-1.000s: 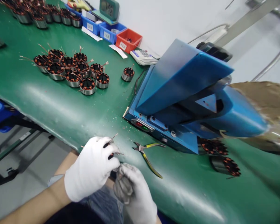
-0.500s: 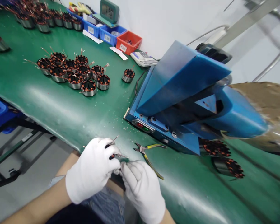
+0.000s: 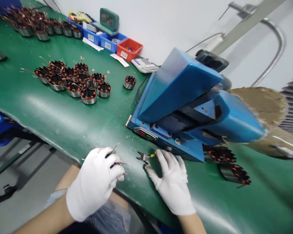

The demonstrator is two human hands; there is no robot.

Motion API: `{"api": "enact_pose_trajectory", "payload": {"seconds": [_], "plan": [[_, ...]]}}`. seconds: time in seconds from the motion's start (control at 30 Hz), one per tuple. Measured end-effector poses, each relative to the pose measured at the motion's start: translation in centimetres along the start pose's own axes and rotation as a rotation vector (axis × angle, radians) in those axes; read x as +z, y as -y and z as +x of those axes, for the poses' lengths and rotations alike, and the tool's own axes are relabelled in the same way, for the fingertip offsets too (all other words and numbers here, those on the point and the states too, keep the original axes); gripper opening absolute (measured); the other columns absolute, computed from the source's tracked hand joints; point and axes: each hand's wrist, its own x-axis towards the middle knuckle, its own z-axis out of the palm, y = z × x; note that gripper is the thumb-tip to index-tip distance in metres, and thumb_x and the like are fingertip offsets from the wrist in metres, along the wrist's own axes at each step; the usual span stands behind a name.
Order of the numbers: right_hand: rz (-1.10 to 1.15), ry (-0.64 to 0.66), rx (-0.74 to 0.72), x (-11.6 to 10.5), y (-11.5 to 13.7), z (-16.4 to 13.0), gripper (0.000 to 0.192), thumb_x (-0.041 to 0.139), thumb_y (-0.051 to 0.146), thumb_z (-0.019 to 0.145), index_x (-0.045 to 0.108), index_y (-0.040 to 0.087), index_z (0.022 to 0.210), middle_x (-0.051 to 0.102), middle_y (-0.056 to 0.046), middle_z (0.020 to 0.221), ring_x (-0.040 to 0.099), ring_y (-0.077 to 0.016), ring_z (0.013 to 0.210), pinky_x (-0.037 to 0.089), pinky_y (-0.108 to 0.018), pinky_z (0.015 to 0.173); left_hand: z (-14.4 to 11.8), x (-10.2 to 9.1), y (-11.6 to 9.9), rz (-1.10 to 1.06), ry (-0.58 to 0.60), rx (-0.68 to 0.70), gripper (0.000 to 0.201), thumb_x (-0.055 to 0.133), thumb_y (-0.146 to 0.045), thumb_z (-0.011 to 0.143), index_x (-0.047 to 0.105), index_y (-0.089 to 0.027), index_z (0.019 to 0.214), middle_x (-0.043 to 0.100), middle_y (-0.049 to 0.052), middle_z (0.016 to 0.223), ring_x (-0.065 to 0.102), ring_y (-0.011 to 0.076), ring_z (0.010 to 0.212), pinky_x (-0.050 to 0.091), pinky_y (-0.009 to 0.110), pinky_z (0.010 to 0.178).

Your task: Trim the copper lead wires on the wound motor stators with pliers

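My left hand (image 3: pixel 95 180), in a white glove, is wrapped round a wound motor stator (image 3: pixel 116 164). Most of that stator is hidden; copper wire ends stick out between the fingers. My right hand (image 3: pixel 171 178), gloved too, lies over the handles of the diagonal cutters (image 3: pixel 143 157) on the green table. Its thumb and fingers are spread apart on either side of the yellow-and-black handles, close to or touching them. The cutter jaws point left, toward my left hand, and are parted.
A blue machine (image 3: pixel 171 107) stands right of centre, with stators (image 3: pixel 234 174) beside it. Several stators (image 3: pixel 74 87) are grouped on the left of the green table (image 3: pixel 70 120), and one (image 3: pixel 130 82) stands alone. Bins (image 3: pixel 129 48), a calculator (image 3: pixel 145 65) and a clock (image 3: pixel 109 19) line the wall.
My right hand has left the wires at my left hand and moved right, onto the cutter handles. My left hand still holds the motor stator. The view has shifted slightly.
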Motion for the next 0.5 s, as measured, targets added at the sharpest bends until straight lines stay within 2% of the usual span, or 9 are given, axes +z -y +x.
{"api": "enact_pose_trajectory", "payload": {"seconds": [0.07, 0.1, 0.17, 0.27, 0.33, 0.43, 0.5], "plan": [[-0.183, 0.041, -0.051, 1.2, -0.4, -0.2, 0.054, 0.051, 0.054, 0.084, 0.06, 0.01, 0.113, 0.065, -0.02, 0.099, 0.059, -0.0346, 0.094, 0.045, -0.053, 0.083, 0.0, 0.0, -0.1, -0.025, 0.006, -0.009, 0.017, 0.053, -0.011, 0.083, 0.064, -0.025, 0.083, 0.064, -0.001, 0.093, 0.05, 0.0218, 0.089, 0.037, 0.04, 0.077], [-0.221, 0.061, -0.018, 1.6, -0.3, -0.4, 0.053, 0.051, 0.056, 0.083, 0.062, 0.01, 0.106, 0.065, -0.017, 0.088, 0.061, -0.0329, 0.083, 0.048, -0.049, 0.074, 0.0, 0.0, -0.2, -0.033, 0.012, -0.013, 0.017, 0.053, -0.011, 0.083, 0.064, -0.025, 0.082, 0.064, -0.001, 0.093, 0.05, 0.0216, 0.088, 0.037, 0.04, 0.077], [-0.153, 0.066, 0.116, 1.8, 0.2, -0.9, 0.043, 0.054, 0.053, 0.08, 0.062, 0.013, 0.092, 0.062, -0.013, 0.075, 0.06, -0.0301, 0.068, 0.049, -0.043, 0.062, 0.0, 0.0, -0.3, -0.047, 0.017, -0.027, 0.017, 0.053, -0.012, 0.083, 0.064, -0.024, 0.08, 0.064, -0.001, 0.092, 0.05, 0.0219, 0.089, 0.038, 0.04, 0.078], [0.067, -0.008, 0.29, 1.0, 2.1, -2.1, 0.023, 0.05, 0.034, 0.077, 0.056, 0.016, 0.091, 0.063, -0.015, 0.085, 0.063, -0.0295, 0.074, 0.051, -0.042, 0.065, 0.0, 0.0, -0.3, -0.068, -0.01, -0.053, 0.019, 0.053, -0.01, 0.083, 0.064, -0.025, 0.079, 0.064, -0.002, 0.091, 0.05, 0.0222, 0.093, 0.037, 0.041, 0.081], [0.205, 0.023, 0.357, 0.1, 4.2, -3.3, 0.022, 0.043, 0.025, 0.078, 0.056, 0.019, 0.096, 0.065, -0.012, 0.088, 0.065, -0.0253, 0.076, 0.053, -0.037, 0.068, -0.1, 0.1, -0.3, -0.077, -0.031, -0.057, 0.02, 0.054, -0.01, 0.082, 0.065, -0.025, 0.079, 0.065, -0.003, 0.091, 0.051, 0.0221, 0.095, 0.038, 0.041, 0.083], [0.806, 0.369, 0.6, -1.0, 7.3, -5.2, 0.025, 0.044, 0.026, 0.08, 0.064, 0.022, 0.095, 0.069, -0.003, 0.073, 0.066, -0.0203, 0.066, 0.052, -0.03, 0.067, -0.1, 0.3, -0.2, -0.066, -0.054, -0.035, 0.019, 0.055, -0.01, 0.083, 0.065, -0.026, 0.077, 0.065, -0.003, 0.09, 0.051, 0.0222, 0.094, 0.038, 0.041, 0.082], [1.054, 0.536, 0.723, -1.4, 8.6, -6.1, 0.027, 0.049, 0.031, 0.078, 0.068, 0.02, 0.094, 0.07, -0.003, 0.071, 0.066, -0.0209, 0.068, 0.052, -0.03, 0.068, -0.1, 0.3, -0.2, -0.048, -0.064, -0.019, 0.02, 0.055, -0.01, 0.083, 0.066, -0.026, 0.077, 0.066, -0.002, 0.089, 0.052, 0.0225, 0.093, 0.039, 0.041, 0.08]]}}
